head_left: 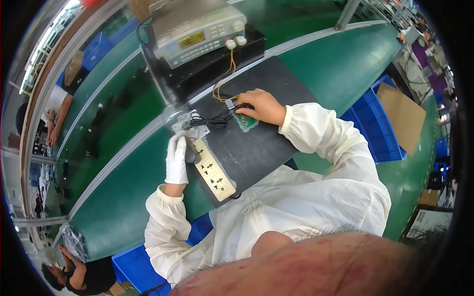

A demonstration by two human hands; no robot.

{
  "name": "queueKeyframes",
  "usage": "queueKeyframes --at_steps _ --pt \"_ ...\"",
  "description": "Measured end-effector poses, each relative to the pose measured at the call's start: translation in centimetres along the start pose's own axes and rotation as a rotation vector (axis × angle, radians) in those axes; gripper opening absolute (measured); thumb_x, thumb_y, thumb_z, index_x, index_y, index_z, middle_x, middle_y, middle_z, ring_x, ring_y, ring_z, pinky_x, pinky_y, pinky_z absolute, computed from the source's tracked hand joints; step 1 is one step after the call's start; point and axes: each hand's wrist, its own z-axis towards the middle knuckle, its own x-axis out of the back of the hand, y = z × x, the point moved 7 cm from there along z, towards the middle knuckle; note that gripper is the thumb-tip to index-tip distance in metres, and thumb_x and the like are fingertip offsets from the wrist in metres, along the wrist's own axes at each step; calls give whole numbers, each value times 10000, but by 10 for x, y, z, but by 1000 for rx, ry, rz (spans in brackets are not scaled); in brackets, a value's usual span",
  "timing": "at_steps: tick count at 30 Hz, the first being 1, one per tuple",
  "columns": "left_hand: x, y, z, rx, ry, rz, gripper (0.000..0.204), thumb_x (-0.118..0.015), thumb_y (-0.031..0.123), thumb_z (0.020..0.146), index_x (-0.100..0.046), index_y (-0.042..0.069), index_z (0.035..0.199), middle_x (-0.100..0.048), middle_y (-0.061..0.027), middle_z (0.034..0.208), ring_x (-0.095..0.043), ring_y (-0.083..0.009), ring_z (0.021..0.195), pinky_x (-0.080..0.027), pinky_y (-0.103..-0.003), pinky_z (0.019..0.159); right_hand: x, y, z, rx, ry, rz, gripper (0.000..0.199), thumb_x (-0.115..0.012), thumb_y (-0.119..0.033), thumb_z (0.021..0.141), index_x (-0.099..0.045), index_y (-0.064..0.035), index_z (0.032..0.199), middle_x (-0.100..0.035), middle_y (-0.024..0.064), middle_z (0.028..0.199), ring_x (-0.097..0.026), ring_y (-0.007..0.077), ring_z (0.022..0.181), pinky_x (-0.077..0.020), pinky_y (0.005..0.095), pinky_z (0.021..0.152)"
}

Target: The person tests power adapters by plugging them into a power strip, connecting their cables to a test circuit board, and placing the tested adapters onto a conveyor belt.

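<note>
Bright, even light; strong fisheye bending; dark rim

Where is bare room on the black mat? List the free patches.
Free: black rubber mat between the cream power strip and the bare right hand; also its far corner near the grey bench instrument. Crowded: around the gloved left hand and bundled black cable.

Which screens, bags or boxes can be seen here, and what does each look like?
Instrument screen: small amber rectangle on the grey bench unit, top centre.
Clear plastic bag: crumpled, left of the black mat, above the gloved left hand.
Cardboard sheet: flat, brown, over blue bins at right.
</note>
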Motion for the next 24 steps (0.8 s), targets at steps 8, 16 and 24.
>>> queueKeyframes --at_steps 8,16,24 --pt "8 -5 -27 -3 -94 -35 627 -585 315 982 -326 39 1482 -464 -171 1415 -460 -250 1301 -372 -371 1080 -7 4 -5 -36 -12 -6 223 -705 -258 865 -580 -96 954 -657 70 852 -638 291 830 -457 402 779" --pt "80 -15 -13 -162 86 327 561 -629 300 951 -437 45 1412 -492 -172 1397 -518 -279 1256 -419 -379 1046 14 -14 -17 -58 -39 246 375 -678 -177 896 -575 2 1209 -608 170 1168 -605 299 1067 -470 381 945" --pt "100 27 98 -478 354 1337 598 -706 372 800 -539 105 1308 -515 -187 1360 -482 -370 1254 -379 -503 1030 28 -61 -40 503 -8 -588 218 -631 -138 782 -647 -77 990 -614 111 1059 -595 246 999 -464 399 920"
